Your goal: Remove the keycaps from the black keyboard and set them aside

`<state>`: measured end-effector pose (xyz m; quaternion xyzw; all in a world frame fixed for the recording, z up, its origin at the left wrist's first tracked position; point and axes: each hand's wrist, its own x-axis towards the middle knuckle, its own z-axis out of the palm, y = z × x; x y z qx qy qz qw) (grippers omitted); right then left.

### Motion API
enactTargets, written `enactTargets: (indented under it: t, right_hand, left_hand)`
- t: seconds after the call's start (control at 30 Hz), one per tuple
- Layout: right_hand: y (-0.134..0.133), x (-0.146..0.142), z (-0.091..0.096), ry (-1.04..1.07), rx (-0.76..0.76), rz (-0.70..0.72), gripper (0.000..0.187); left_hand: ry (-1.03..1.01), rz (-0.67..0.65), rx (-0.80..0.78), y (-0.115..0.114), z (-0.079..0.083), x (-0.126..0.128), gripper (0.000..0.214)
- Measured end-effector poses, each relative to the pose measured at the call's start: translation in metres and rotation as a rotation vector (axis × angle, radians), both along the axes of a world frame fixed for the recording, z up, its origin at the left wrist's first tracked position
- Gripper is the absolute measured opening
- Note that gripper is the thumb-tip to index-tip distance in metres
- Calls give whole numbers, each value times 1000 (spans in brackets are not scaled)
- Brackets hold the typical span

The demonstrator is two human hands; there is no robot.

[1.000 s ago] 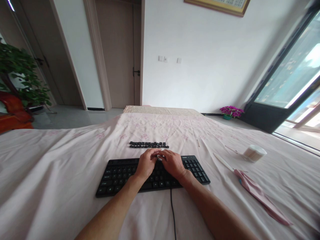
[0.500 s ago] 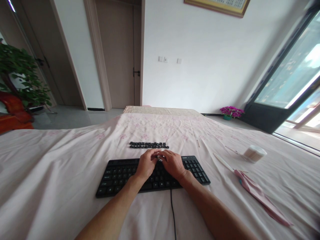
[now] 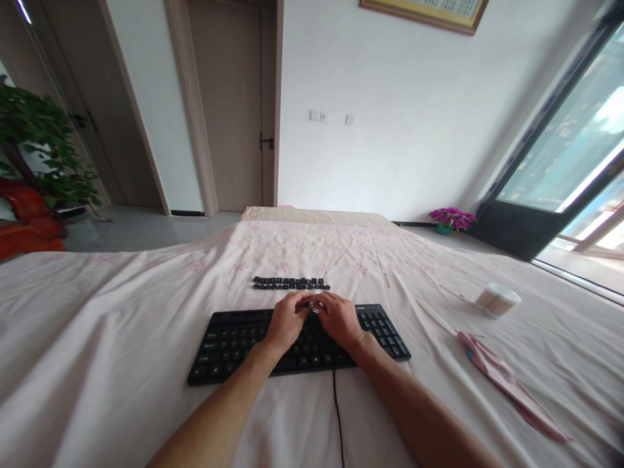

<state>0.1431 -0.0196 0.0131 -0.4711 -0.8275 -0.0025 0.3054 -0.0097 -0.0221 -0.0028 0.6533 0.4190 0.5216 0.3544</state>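
A black keyboard (image 3: 234, 341) lies on the pink floral sheet (image 3: 97, 338) in front of me, its cable (image 3: 336, 416) running toward me. My left hand (image 3: 286, 322) and my right hand (image 3: 338, 320) rest side by side over the keyboard's upper middle, fingers curled and meeting. Between the fingertips a small metal tool (image 3: 312, 307) glints; both hands seem pinched on it. What lies under the fingers is hidden. A row of loose black keycaps (image 3: 291, 283) sits on the sheet just beyond the keyboard.
To the right lie a round tub of cotton swabs (image 3: 497, 300), a thin white stick (image 3: 436, 316) and a folded pink cloth (image 3: 507, 383). A green plant (image 3: 39, 143) and red furniture (image 3: 29, 224) stand at the left. A door (image 3: 229, 97) is behind, a window (image 3: 575, 143) at right.
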Motion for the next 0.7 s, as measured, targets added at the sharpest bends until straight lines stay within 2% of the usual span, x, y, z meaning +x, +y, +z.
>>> enactTargets:
  t: [0.7]
  right_hand:
    - [-1, 0, 1, -5, -22, 15, 13]
  left_hand:
    - [58, 13, 17, -1, 2, 0, 37]
